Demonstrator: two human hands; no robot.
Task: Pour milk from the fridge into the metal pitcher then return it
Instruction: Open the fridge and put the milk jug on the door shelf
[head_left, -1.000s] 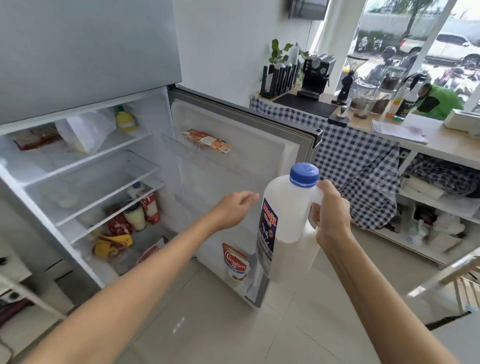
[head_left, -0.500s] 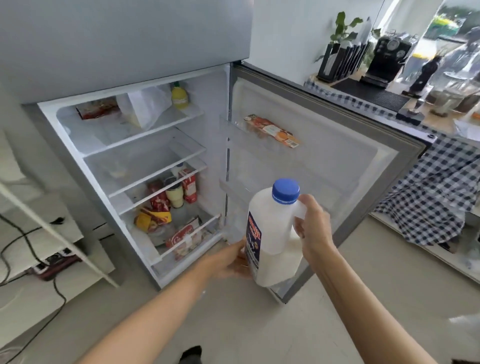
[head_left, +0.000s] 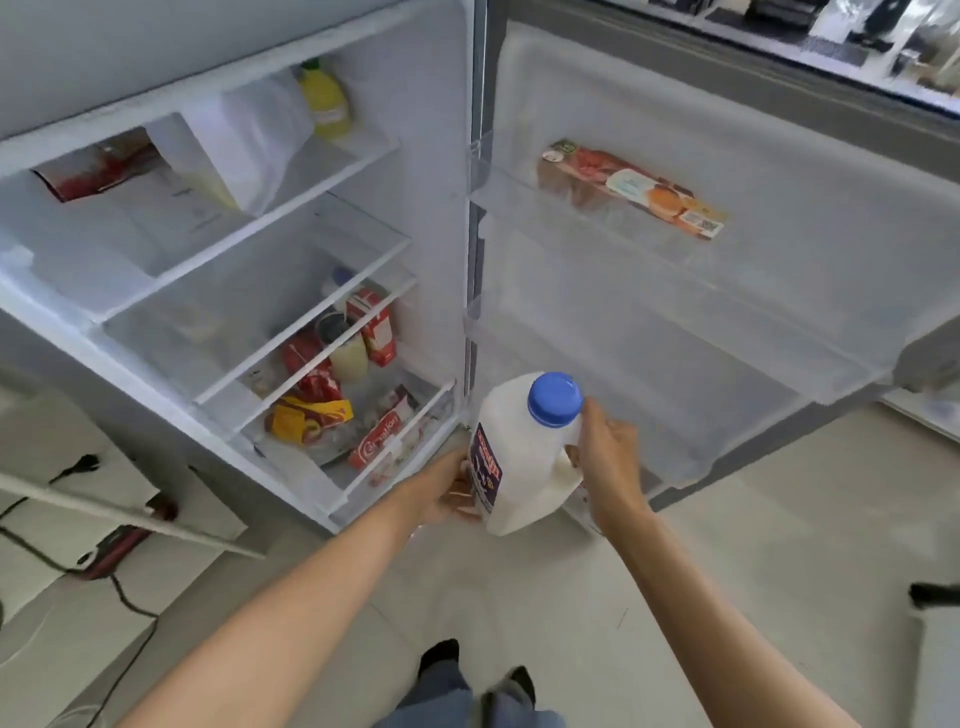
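A white milk jug (head_left: 519, 467) with a blue cap and a dark label hangs low in front of the open fridge (head_left: 291, 249), near the foot of the door (head_left: 701, 322). My right hand (head_left: 605, 457) grips its handle just under the cap. My left hand (head_left: 441, 491) lies against the jug's lower left side, fingers partly hidden behind it. The metal pitcher is not in view.
Fridge shelves hold a yellow bottle (head_left: 324, 101), a white bag (head_left: 249, 140), red cartons and packets (head_left: 332, 364). A flat orange pack (head_left: 631, 189) lies in the upper door shelf. A low white shelf with cables (head_left: 104, 525) stands at the left. My feet (head_left: 467, 670) are below.
The view has closed in on the fridge and tilted down. The jug has come lower toward the bottom of the door. My left hand has stayed against the jug's lower side.
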